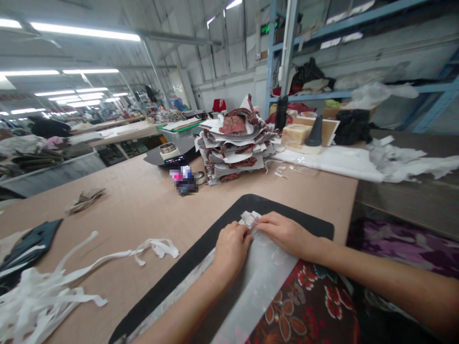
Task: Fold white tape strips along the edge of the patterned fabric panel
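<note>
A translucent whitish sheet (263,267) lies on a black mat (247,203), partly over a dark red floral fabric (290,306). At the sheet's far end is a small bunched white piece (250,218). My left hand (231,248) is closed at that end, its fingers curled on the sheet's left edge. From the right, my right hand (287,234) meets it with fingers pressed together at the same bunched end. The fingertips are close to each other, and exactly how they grip is partly hidden. The near part of the sheet runs below my forearms.
A tall stack of white and red patterned pieces (233,148) stands at the table's back. Left of it are an open flask (168,150) and a phone (175,161). Loose white strips (39,296) lie at left. Blue shelving (358,91) rises behind; the table's right edge is near my right arm.
</note>
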